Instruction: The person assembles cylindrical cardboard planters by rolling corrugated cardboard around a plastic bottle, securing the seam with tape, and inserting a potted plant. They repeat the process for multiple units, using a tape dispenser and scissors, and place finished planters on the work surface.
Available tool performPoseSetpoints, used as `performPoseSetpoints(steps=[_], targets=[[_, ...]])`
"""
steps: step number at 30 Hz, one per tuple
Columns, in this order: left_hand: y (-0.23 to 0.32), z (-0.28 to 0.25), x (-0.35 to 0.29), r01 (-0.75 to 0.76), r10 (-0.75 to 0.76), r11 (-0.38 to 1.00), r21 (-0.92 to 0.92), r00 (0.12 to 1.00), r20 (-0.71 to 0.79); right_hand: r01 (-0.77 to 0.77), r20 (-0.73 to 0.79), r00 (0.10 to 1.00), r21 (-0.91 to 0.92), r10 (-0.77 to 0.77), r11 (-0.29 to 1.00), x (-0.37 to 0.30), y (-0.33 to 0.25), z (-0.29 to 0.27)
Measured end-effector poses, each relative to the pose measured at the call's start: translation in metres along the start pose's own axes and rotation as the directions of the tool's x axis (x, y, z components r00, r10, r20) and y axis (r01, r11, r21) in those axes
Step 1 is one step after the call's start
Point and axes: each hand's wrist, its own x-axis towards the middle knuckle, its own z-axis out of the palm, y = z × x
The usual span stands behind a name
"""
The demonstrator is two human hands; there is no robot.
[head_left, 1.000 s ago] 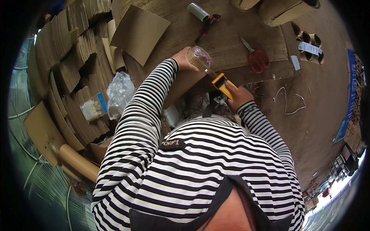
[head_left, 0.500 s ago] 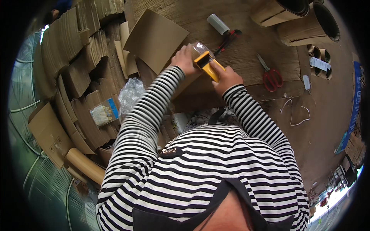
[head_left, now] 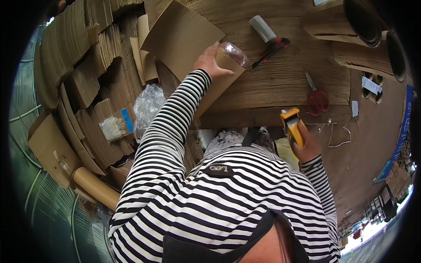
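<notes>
My left hand [head_left: 213, 65] is wrapped over a rolled piece of brown cardboard [head_left: 223, 85], its thumb stretched across the near face. A clear, shiny plastic-covered end [head_left: 234, 53] shows at the far end of that roll. In my right hand [head_left: 309, 148] is a yellow hand tool [head_left: 296, 128] with a dark gap and a metal front part; its exact kind I cannot make out. The tool is held past the table's near edge, apart from the cardboard. A larger flat cardboard sheet [head_left: 182, 39] lies just beyond my left hand.
Red-handled scissors [head_left: 317, 98], a black-and-red cutter [head_left: 269, 53] and a white roll [head_left: 262, 28] lie on the wooden table [head_left: 285, 83]. Large cardboard tubes [head_left: 366, 55] stand at far right. Stacked cardboard [head_left: 68, 48], crumpled clear plastic [head_left: 149, 105] and packaged gloves [head_left: 115, 127] are at left.
My right hand has pulled the yellow tool away from the cardboard roll, toward me and to the right. My left hand stays on the roll, its thumb now spread over the cardboard.
</notes>
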Motion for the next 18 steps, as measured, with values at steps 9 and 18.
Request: performPoseSetpoints(steps=[9, 18], targets=[[0.028, 0.038, -0.062, -0.286, 0.353, 0.929, 0.235, 0.875, -0.330, 0.489, -0.326, 0.854, 0.237, -0.406, 0.839, 0.077, -0.099, -0.037], [0.011, 0.006, -0.050, -0.086, 0.176, 0.177, -0.980, 0.983, -0.055, 0.614, -0.326, 0.754, 0.045, -0.570, 0.788, 0.128, -0.155, -0.019]])
